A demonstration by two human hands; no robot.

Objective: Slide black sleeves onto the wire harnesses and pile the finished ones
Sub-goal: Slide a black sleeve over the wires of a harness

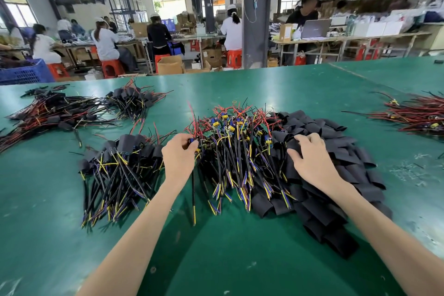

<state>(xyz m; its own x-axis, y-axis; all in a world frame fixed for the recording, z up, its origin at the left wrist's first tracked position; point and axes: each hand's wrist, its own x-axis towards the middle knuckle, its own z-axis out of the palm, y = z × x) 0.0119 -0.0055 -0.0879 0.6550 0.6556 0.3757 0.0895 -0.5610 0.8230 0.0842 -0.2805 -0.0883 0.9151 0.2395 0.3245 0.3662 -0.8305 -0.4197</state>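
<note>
Head view: left hand (179, 154) pinches a harness (193, 199), its wires running lengthwise toward the person; right hand (310, 160) rests loose-fingered on black sleeves (348, 158).

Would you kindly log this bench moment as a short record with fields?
left hand: pinches one harness at the bare harness pile's left edge
right hand: fingers spread on the black sleeve heap
sleeved pile: left of the left hand, on the green table
other sleeved bundles: farther back, left

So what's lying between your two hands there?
In the head view, the heap of unsleeved wire harnesses lies between the left hand and the right hand.
</note>
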